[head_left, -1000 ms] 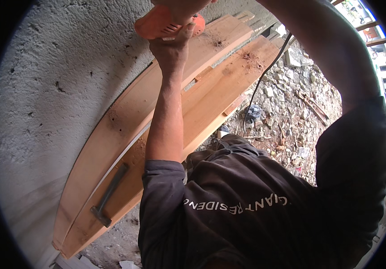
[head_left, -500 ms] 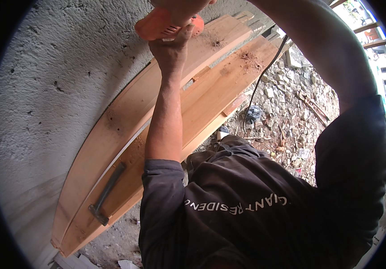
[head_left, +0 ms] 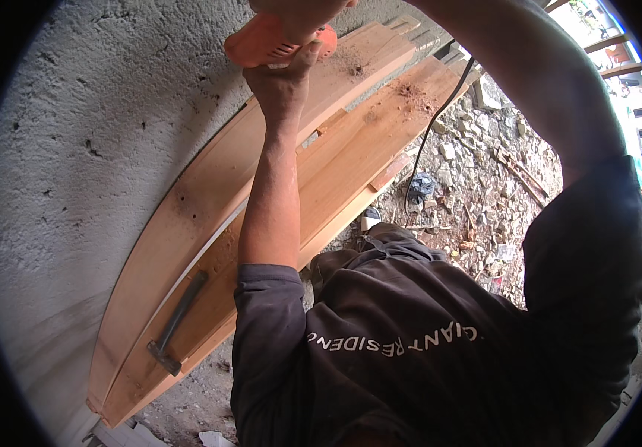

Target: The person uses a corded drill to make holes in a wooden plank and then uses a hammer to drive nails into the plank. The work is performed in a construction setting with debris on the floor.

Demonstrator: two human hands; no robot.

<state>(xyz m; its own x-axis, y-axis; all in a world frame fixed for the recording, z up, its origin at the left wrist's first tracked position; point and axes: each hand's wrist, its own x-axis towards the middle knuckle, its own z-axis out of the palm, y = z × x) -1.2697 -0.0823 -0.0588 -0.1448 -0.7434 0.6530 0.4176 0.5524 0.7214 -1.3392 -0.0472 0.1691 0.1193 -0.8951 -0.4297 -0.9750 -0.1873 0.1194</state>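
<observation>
At the top edge, an orange power tool with vent slots (head_left: 261,46), apparently a drill, is held against the rough wall above the wooden frame. My left hand (head_left: 285,78) is closed around its lower side, thumb up along the body. My right hand (head_left: 310,15) grips it from above, partly cut off by the picture's edge. The tool's tip is hidden. Beneath it runs a long wooden frame of two boards, the inner board (head_left: 209,186) along the wall and the outer board (head_left: 336,160). Drilled holes and wood shavings (head_left: 414,97) show on both.
A hammer (head_left: 178,320) lies on the outer board's near left part. A black cable (head_left: 432,123) hangs over the boards' right end. Stone rubble (head_left: 477,149) and a crumpled dark plastic bag (head_left: 422,185) cover the ground on the right. The grey wall (head_left: 97,149) borders the left.
Both hands keep the same grip on the orange tool. Only a very slight leftward shift of my left forearm and the boards shows.
</observation>
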